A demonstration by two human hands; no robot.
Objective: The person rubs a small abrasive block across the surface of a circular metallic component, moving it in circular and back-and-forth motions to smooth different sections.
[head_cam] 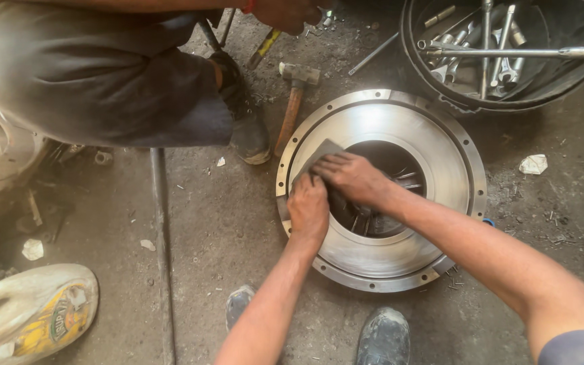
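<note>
You are looking down at a dusty concrete floor (224,223), grey and scuffed, strewn with small scraps and grit. A thin metal rod (162,257) lies along it on your left. A hammer (293,101) with a wooden handle rests near the top, and beside it a black tub (441,94) full of wrenches stands at the upper right. Daylight falls evenly, with soft shadows. A crumpled paper scrap (533,163) lies on the right.

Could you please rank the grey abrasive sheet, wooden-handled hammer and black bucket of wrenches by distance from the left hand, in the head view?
1. Grey abrasive sheet: under the left hand, on the round metal clutch plate.
2. Wooden-handled hammer: on the ground above.
3. Black bucket of wrenches: top right.
</note>
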